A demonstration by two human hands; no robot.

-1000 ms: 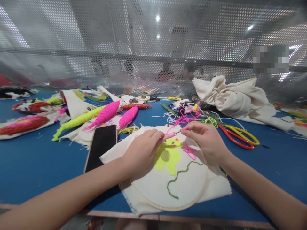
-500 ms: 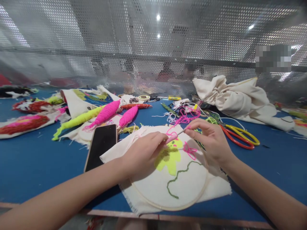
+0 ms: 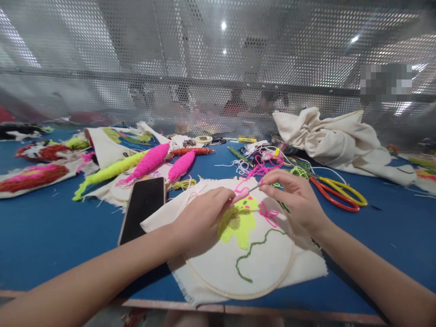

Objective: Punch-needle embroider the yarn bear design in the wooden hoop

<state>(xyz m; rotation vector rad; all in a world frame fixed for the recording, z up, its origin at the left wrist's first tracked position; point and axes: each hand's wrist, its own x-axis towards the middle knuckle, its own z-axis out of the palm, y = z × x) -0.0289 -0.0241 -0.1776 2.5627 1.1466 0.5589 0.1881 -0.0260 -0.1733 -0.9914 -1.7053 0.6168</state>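
Note:
My left hand (image 3: 206, 211) is closed around the pink handle of a punch needle (image 3: 241, 196), above the left part of the embroidery hoop (image 3: 292, 254). The tool's thin metal shaft points up and right to my right hand (image 3: 294, 193), whose thumb and fingertips pinch at its tip. A pink speck shows at those fingertips; whether it is yarn or nail I cannot tell. White cloth (image 3: 218, 268) is stretched in the hoop. On it are a yellow figure (image 3: 242, 229), a loose pink yarn bundle (image 3: 268, 214) and a wavy green stitched line (image 3: 250, 254).
A phone (image 3: 145, 204) lies left of the hoop, with pink yarn bobbins (image 3: 151, 161) and a yellow yarn bundle (image 3: 116, 170) behind it. Scissors with red and yellow handles (image 3: 340, 195) rest at right. Crumpled cream fabric (image 3: 334, 136) and tangled yarn (image 3: 264, 163) lie farther back.
Both hands keep their grips and have barely moved. The punch needle has shifted slightly left, along with a small shift of the whole view.

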